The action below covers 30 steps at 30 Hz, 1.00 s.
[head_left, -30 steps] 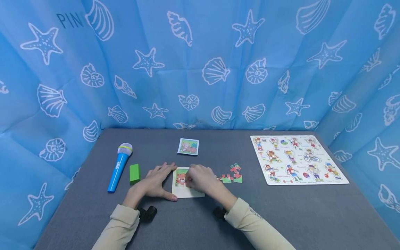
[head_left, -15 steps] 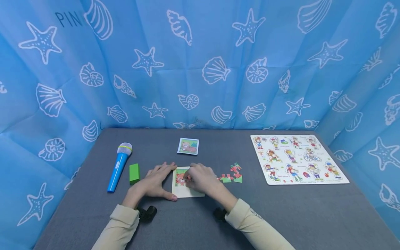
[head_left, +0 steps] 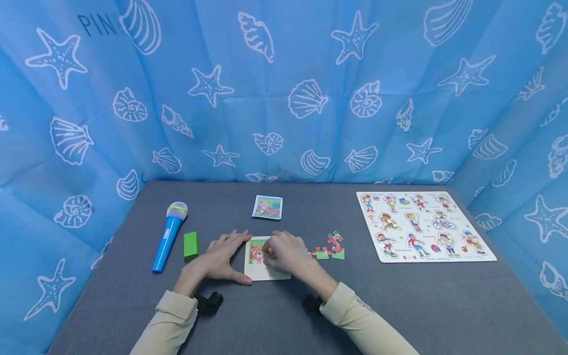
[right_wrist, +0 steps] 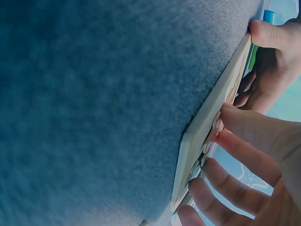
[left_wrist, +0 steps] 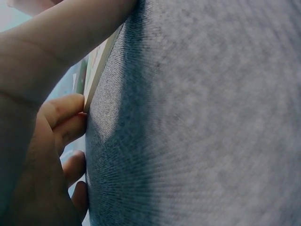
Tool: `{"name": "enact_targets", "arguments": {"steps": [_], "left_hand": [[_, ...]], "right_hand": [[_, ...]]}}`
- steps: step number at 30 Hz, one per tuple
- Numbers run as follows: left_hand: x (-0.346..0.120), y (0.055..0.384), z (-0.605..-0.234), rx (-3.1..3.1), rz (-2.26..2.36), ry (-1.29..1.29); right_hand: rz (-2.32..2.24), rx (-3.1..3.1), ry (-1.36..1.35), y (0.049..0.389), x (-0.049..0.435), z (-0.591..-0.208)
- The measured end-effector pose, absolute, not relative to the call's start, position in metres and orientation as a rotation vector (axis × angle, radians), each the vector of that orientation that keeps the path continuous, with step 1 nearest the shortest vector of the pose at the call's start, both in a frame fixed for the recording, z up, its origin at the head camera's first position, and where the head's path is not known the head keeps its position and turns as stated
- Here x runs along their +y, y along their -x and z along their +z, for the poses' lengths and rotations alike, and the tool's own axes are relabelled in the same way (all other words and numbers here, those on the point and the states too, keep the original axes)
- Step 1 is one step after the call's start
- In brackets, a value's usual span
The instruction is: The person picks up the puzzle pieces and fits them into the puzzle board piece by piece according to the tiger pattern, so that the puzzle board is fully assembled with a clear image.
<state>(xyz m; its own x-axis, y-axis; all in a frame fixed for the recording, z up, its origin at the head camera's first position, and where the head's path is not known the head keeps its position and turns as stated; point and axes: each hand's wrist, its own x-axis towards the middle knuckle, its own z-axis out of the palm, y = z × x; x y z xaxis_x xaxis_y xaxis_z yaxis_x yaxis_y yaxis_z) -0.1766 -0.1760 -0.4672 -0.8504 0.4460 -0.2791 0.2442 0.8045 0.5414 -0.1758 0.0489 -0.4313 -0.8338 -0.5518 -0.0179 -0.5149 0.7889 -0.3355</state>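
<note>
A small wooden jigsaw tray (head_left: 272, 275) lies on the table in front of me, part of a tiger picture showing at its left. My left hand (head_left: 218, 259) spreads along the tray's left side, thumb at the near corner and a forefinger at the far one. Over the picture, my right hand (head_left: 286, 250) pinches a small reddish puzzle piece (right_wrist: 217, 126) between thumb and forefinger, close upon the tray; its other fingers reach along the picture side. That hand hides the right part of the picture in the head view.
Loose puzzle pieces (head_left: 336, 245) lie right of the tray, and a picture card (head_left: 268, 207) lies behind it. At the left are a green block (head_left: 191, 246) and a blue toy microphone (head_left: 168, 241). A white figure puzzle board (head_left: 426, 227) occupies the right side.
My right fingers shift very slightly over the tray, with the reddish piece showing a little more between them. The left hand and the tray stay in place.
</note>
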Motion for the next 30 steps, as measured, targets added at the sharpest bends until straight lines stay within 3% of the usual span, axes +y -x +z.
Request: {"name": "enact_targets", "arguments": {"steps": [30], "left_hand": [[-0.1743, 0.1757, -0.461, 2.598, 0.673, -0.529]], "right_hand": [[-0.445, 2.832, 0.834, 0.175, 0.0484, -0.4296]]}}
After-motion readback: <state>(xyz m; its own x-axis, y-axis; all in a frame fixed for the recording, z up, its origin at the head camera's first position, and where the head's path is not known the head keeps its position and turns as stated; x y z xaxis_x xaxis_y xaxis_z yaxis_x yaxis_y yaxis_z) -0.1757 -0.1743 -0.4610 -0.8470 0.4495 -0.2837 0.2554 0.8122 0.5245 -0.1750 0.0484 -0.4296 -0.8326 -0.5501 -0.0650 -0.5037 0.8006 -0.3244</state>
